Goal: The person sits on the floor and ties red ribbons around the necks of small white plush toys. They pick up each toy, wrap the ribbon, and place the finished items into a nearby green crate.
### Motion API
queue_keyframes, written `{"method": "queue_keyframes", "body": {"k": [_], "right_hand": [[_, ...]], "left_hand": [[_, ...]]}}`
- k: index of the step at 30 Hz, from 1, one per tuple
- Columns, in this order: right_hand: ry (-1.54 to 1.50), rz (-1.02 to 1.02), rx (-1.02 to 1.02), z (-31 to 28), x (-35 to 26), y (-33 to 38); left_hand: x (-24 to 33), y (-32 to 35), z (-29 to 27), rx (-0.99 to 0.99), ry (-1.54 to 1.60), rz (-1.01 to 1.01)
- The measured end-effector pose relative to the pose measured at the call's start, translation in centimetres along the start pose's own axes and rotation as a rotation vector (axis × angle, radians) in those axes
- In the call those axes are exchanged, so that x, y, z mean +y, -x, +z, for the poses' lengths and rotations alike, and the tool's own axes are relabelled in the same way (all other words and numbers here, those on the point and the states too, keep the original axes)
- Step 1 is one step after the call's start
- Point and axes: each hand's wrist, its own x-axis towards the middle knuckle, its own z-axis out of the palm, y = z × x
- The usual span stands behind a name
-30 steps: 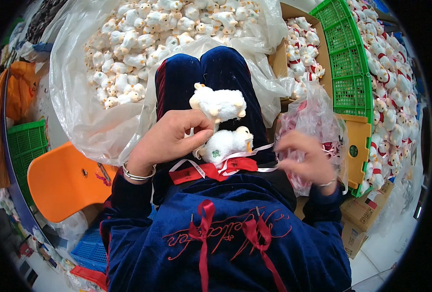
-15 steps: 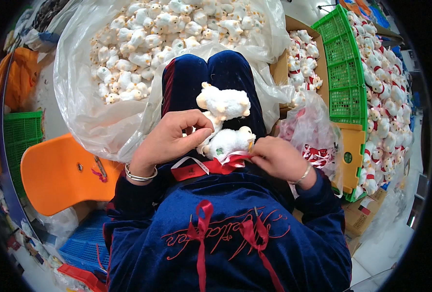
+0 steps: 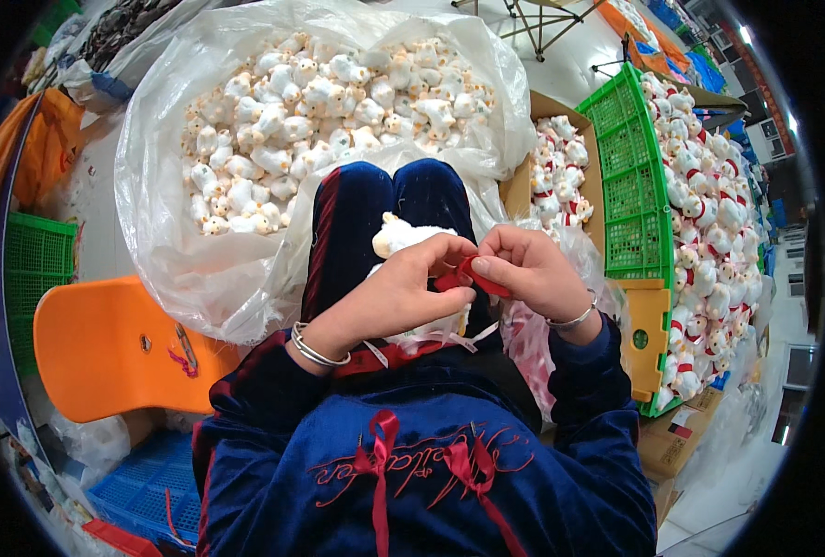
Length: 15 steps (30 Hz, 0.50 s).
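Observation:
Above my lap, both hands pinch a small red fabric piece (image 3: 488,277), drawn between their fingertips. My left hand (image 3: 412,290) reaches it from the left with thumb and forefinger. From the other side my right hand (image 3: 529,271) grips its right part. A white plush sheep (image 3: 410,236) rests on my thighs just beyond the fingers. Closer to my belly, another plush, mostly covered by my left hand, lies beside red strips with white ribbons (image 3: 473,340).
Beyond my knees spreads a large clear plastic bag (image 3: 152,195) full of white plush toys. To the right are a cardboard box (image 3: 516,186) and a green crate (image 3: 621,158) of plush toys with red scarves. An orange chair (image 3: 97,343) holding scissors (image 3: 186,347) stands left.
My hands have come together and now hold the red piece between them; before, they were apart, with the right at the red strips beside the nearer plush. The view has tilted up slightly.

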Motion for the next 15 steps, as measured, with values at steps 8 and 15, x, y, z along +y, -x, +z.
{"method": "queue_keyframes", "body": {"k": [8, 15], "right_hand": [[-0.060, 0.072, -0.068, -1.2, -1.0, -2.6], [0.081, -0.026, -0.056, -2.1, -1.1, -4.9]], "left_hand": [[-0.4, -1.1, -2.8, 0.050, 0.102, -0.164], [-1.3, -1.3, -5.9, 0.090, 0.118, -0.212]]}}
